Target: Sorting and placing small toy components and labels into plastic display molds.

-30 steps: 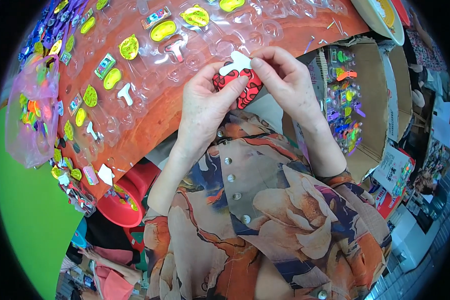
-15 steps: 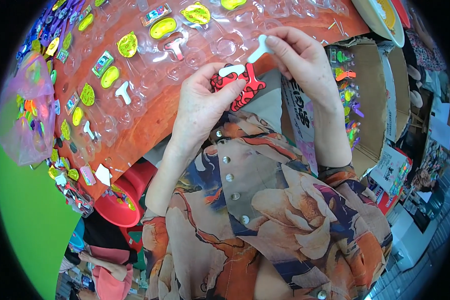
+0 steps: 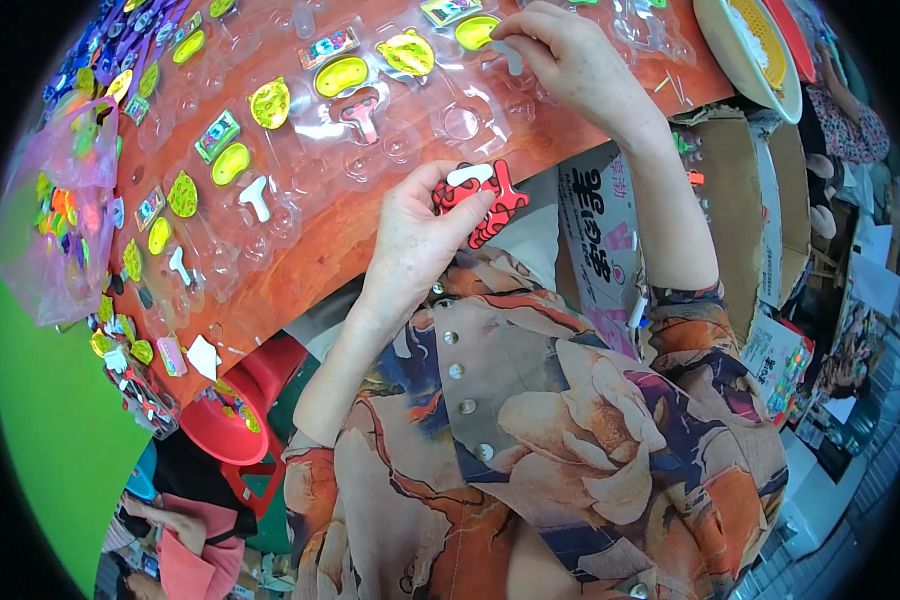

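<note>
Holds flat red-and-black pieces point(image 3: 506, 200) in the left hand point(image 3: 415, 222), thumb pressed on top, near the edge of the counter point(image 3: 335, 238). Pinches a small white piece point(image 3: 511, 58) with the right hand point(image 3: 575, 75), fingertips closed, above the clear tray point(image 3: 462, 124).

The red-brown table point(image 3: 335, 240) carries clear plastic trays point(image 3: 315, 175) spread from nine o'clock round to one, a heap of purple pieces point(image 3: 120, 50) toward ten, white card point(image 3: 204, 357) near half past eight, and thin sticks point(image 3: 676, 92) between one and two.
</note>
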### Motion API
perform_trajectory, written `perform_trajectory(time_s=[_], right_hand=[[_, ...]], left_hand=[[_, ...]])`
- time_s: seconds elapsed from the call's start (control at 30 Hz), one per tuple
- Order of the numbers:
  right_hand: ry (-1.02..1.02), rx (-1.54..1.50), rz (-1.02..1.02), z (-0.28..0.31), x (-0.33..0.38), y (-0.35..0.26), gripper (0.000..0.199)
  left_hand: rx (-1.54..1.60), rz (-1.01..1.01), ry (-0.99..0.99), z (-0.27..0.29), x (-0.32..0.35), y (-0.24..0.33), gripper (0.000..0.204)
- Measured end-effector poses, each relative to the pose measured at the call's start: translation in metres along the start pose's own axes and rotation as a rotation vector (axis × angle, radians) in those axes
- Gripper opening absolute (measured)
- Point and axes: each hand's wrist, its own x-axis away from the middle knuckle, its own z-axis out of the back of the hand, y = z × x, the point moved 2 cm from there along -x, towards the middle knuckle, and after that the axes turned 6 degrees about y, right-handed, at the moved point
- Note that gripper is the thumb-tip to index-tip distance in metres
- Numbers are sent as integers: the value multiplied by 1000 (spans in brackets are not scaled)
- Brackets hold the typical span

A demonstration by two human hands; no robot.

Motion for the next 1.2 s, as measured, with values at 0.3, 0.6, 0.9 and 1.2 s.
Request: perform_trajectory(time_s=[0.3,0.6,0.9,1.2], right_hand=[[-126,-140,-167,-11,15,8,16],[-110,-679,-368,11,34,-43,19],[-181,-828,-576,24,41,-34,19],[138,-566,-690,76,54,21,17]], left_hand=[[8,58,12,4,0,3,26],[189,-62,45,0,-3,26,32],[94,-89,46,-17,-14,31,33],[74,-11,26,-25,-14,28,29]])
